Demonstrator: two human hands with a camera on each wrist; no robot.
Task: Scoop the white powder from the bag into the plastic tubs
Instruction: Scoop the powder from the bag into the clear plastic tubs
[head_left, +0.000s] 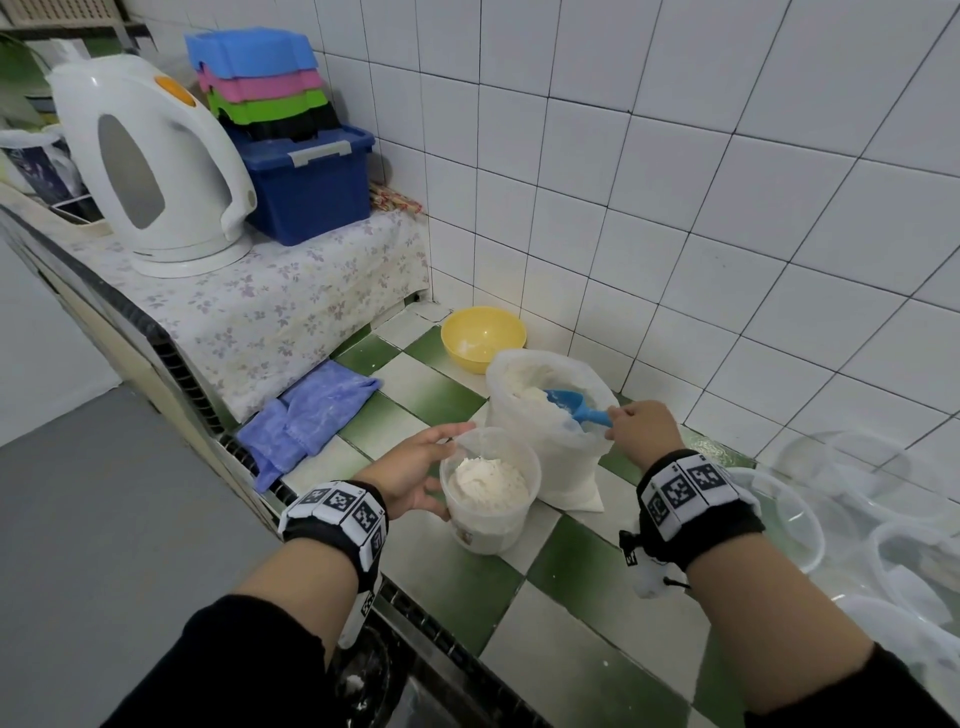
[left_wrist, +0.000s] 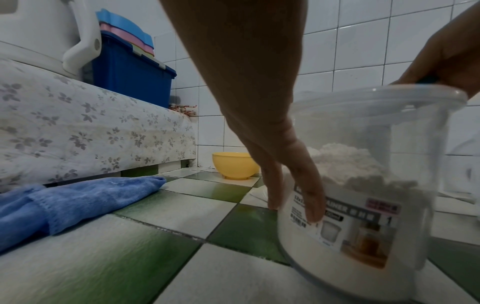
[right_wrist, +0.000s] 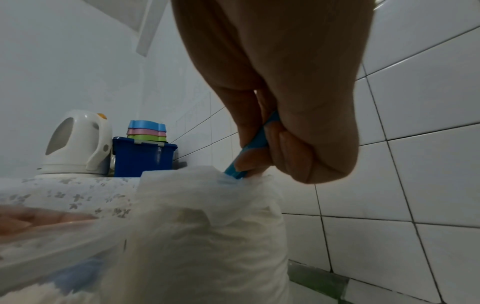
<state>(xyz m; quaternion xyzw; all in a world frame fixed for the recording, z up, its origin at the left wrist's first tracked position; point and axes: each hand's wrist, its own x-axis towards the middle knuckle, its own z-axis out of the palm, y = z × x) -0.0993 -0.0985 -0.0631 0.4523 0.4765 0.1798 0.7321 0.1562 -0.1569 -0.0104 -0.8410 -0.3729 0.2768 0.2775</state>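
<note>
A clear plastic tub (head_left: 488, 493) about half full of white powder stands on the green-and-white tiled counter. My left hand (head_left: 423, 470) rests against its left side; the left wrist view shows the fingers (left_wrist: 311, 203) lying straight on the tub (left_wrist: 363, 185) wall. Just behind the tub stands the open white bag (head_left: 550, 431) of powder. My right hand (head_left: 644, 428) grips the handle of a blue scoop (head_left: 574, 406), whose bowl is down inside the bag on the powder. In the right wrist view the curled fingers (right_wrist: 280, 142) pinch the scoop (right_wrist: 253, 144) above the bag (right_wrist: 207, 226).
A yellow bowl (head_left: 483, 338) sits behind the bag by the tiled wall. A blue cloth (head_left: 306, 410) lies to the left, below a raised ledge with a white kettle (head_left: 150, 171) and a blue box (head_left: 311, 182). Several empty clear tubs (head_left: 831, 493) crowd the right. The counter edge runs along the left.
</note>
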